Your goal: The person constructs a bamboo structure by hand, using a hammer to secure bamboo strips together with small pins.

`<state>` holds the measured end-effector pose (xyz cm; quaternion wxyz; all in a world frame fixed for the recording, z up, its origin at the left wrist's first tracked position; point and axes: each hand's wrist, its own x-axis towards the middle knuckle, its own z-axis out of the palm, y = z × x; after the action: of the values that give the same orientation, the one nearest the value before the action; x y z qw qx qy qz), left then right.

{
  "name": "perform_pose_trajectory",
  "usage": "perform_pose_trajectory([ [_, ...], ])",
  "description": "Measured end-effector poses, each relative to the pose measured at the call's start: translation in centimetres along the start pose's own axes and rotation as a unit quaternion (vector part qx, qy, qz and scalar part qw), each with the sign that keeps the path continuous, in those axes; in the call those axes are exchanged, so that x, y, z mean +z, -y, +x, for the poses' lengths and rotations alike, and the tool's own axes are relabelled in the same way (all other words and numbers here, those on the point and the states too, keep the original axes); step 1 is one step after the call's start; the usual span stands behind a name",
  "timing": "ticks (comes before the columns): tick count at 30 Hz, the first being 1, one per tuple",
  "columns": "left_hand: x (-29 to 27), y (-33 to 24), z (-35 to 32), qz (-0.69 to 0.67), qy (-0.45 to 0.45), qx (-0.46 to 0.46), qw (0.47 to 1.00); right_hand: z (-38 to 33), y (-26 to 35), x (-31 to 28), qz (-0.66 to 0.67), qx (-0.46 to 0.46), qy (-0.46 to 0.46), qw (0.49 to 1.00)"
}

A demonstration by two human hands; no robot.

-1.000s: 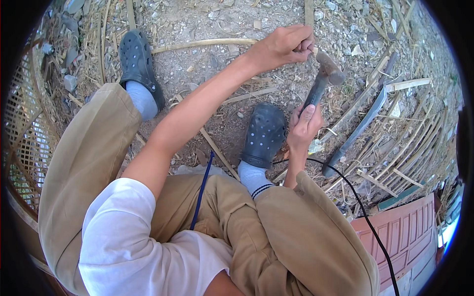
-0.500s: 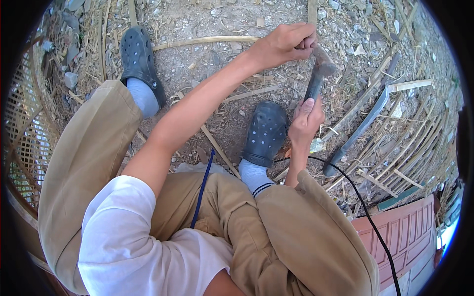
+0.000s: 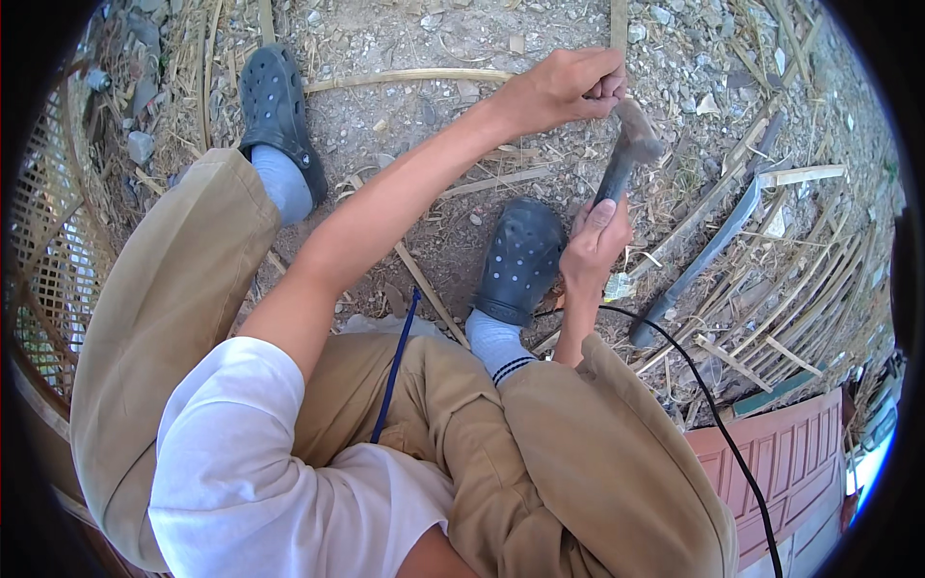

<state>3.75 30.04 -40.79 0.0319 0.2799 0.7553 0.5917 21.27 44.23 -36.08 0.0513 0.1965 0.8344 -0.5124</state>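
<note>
My left hand (image 3: 575, 89) reaches far forward, fingers pinched together at the near end of an upright-running bamboo strip (image 3: 619, 27). Whatever sits between those fingertips is hidden by them. Just below, my right hand (image 3: 594, 241) grips the dark handle of a hammer (image 3: 614, 171). The hammer's worn, rusty head (image 3: 639, 133) lies close beside the left fingertips. Another bamboo strip (image 3: 414, 77) stretches sideways from my left shoe toward my left forearm.
A long-bladed knife (image 3: 708, 246) lies right of my hands, near a bundle of bent bamboo strips (image 3: 814, 279). My dark clogs (image 3: 520, 260) flank the work area. A black cable (image 3: 708, 385) curves past my right knee. A woven lattice (image 3: 48, 231) stands at left.
Both hands hold nearly the same pose. The hammer head has shifted slightly down and right in the picture, a little away from the left fingertips. The view has moved slightly.
</note>
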Motion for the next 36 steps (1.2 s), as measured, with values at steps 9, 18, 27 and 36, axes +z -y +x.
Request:
perform_pose_trajectory([
  [9, 0.0, -0.2, 0.0, -0.007, 0.009, -0.013, 1.0, -0.3, 1.7, -0.6, 0.008, -0.02, -0.021, 1.0],
  [18, 0.3, -0.2, 0.0, -0.021, 0.01, -0.011, 1.0, -0.6, 0.9, -1.0, 0.035, 0.026, -0.007, 0.999],
  [27, 0.1, -0.3, 0.4, -0.036, 0.026, -0.059, 0.997, -1.1, 1.3, -1.2, 0.098, -0.025, -0.016, 0.995],
  [36, -0.9, -1.0, 0.0, 0.062, -0.055, 0.004, 0.997, -1.2, 0.2, -2.6, -0.02, 0.022, -0.045, 0.999],
])
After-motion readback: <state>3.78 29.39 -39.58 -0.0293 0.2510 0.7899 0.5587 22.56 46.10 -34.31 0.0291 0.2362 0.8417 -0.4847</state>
